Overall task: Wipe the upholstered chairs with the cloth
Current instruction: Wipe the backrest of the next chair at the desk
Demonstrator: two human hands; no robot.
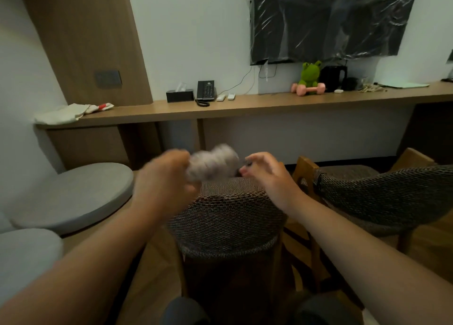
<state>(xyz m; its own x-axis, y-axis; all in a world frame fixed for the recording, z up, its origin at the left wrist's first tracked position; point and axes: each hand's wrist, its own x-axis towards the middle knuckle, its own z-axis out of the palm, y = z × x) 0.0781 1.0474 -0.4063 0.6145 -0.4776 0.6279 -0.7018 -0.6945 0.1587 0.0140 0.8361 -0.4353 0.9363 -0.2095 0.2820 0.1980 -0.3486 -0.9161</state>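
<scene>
A brown woven upholstered chair stands right in front of me, its curved backrest nearest and its seat beyond. My left hand grips a bunched grey cloth, blurred by motion, above the seat. My right hand hovers just right of the cloth with fingers loosely curled; whether its fingertips touch the cloth cannot be told. A second upholstered chair with wooden arms stands to the right.
Two round grey cushioned stools sit at the left. A long wooden desk runs along the wall with a phone, tissue box, green frog toy, pink dumbbell, kettle and a white cloth. A plastic-wrapped screen hangs above.
</scene>
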